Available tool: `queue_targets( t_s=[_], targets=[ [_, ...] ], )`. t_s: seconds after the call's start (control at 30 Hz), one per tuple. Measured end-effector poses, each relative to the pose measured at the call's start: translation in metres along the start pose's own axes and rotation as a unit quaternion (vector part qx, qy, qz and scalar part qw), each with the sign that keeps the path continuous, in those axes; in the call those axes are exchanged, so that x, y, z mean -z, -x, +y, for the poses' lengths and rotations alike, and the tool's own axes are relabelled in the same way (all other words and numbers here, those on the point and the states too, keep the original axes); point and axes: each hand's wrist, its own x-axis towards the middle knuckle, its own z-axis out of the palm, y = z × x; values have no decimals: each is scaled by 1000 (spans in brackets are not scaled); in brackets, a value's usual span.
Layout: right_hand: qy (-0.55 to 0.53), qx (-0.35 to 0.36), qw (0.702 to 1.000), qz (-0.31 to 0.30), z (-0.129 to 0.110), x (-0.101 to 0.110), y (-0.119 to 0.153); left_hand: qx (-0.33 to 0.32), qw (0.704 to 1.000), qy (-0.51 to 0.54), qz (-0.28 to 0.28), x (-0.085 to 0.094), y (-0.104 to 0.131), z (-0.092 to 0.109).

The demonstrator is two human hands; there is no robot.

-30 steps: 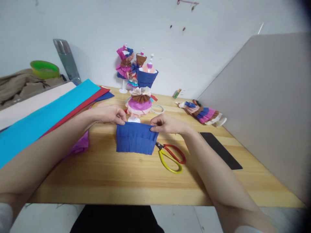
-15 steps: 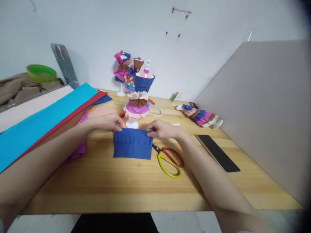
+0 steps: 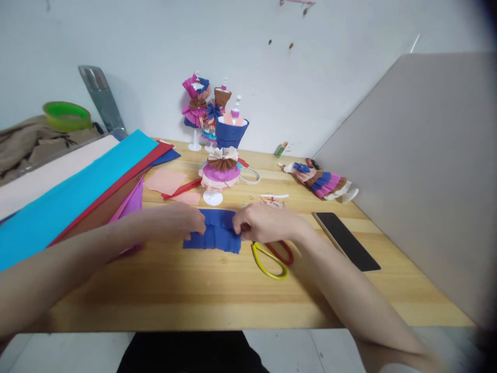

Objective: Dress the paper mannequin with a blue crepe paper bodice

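A piece of blue crepe paper (image 3: pixel 214 235) lies on the wooden table, with a crease or fold running across its middle. My left hand (image 3: pixel 180 221) is closed at its left edge, fingers curled over the paper. At the opposite edge my right hand (image 3: pixel 267 221) pinches the paper between thumb and fingers. Partly under my right hand are scissors (image 3: pixel 267 261) with one yellow and one red handle; their blades are hidden. Behind the paper stands a small dress form (image 3: pixel 221 176) in a blue top and a ruffled pink and purple skirt.
Long sheets of coloured paper (image 3: pixel 89 181) are stacked at the left. Further back are more dressed forms (image 3: pixel 196 106) and a roll of white tape (image 3: pixel 249 176). A dressed form (image 3: pixel 320 181) lies on its side at the right, near a phone (image 3: pixel 347 241) and a grey partition (image 3: pixel 419 171).
Both hands have moved from the far edge of the blue paper down its sides toward me, and a fold now shows across it. The view has shifted slightly.
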Motion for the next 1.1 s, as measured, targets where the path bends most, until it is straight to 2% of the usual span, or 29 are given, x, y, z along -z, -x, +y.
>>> queue_targets(
  t_s=[0.07,0.13,0.23,0.3,0.37,0.47,0.53,0.77,0.97,1.03,1.1],
  targets=[
    [-3,22,1000,-9,3,-12,1,-56,998,-17,-12,-10,4,2],
    [-6,29,1000,7,8,-22,3,-86,995,-30,35,-20,7,1],
    [-15,41,998,39,14,-31,7,-89,988,-36,120,-31,12,-2],
    [-17,51,997,62,17,-34,9,-73,985,-34,151,-34,17,-4],
    [-18,64,995,79,19,-37,8,-66,988,-22,135,-35,23,-7],
    [-23,87,992,89,22,-41,5,-54,996,23,67,-34,30,-9],
    [-29,97,990,99,24,-43,3,-39,996,52,54,-32,33,-10],
    [-105,104,982,117,27,-42,0,-27,994,87,68,-32,34,-11],
    [-84,109,986,91,27,-44,-1,-60,990,62,113,-45,30,-19],
    [-122,104,982,100,27,-44,-1,-58,984,89,141,-48,28,-18],
    [-208,78,968,120,26,-44,-1,-33,972,159,167,-49,26,-16]
  ],
)
